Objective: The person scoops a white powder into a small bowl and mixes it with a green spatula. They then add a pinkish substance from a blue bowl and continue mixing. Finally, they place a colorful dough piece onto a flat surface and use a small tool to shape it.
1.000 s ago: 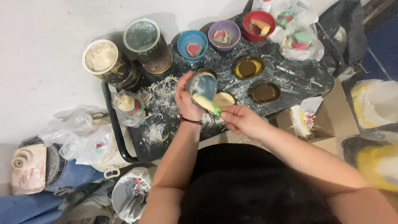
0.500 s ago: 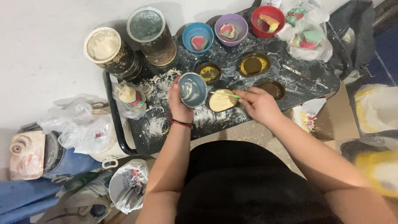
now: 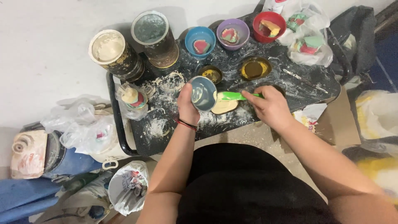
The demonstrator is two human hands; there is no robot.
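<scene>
Held over the dark tray (image 3: 290, 89): a small blue cup (image 3: 203, 93) and a green spatula (image 3: 236, 96).

Left hand (image 3: 187, 105) wrapped tight round the tilted cup, mouth turned rightward, above a mould of pale mix (image 3: 225, 106). Right hand (image 3: 271, 105) closed on the spatula's handle, blade reaching left to the cup's rim, just over that mould. Farther back on the tray, two round moulds (image 3: 254, 68) of yellow-brown fill; beyond them, blue (image 3: 200, 40), purple (image 3: 233, 33) and red bowls (image 3: 270, 25). At far left, two tall cans (image 3: 124, 52).
</scene>
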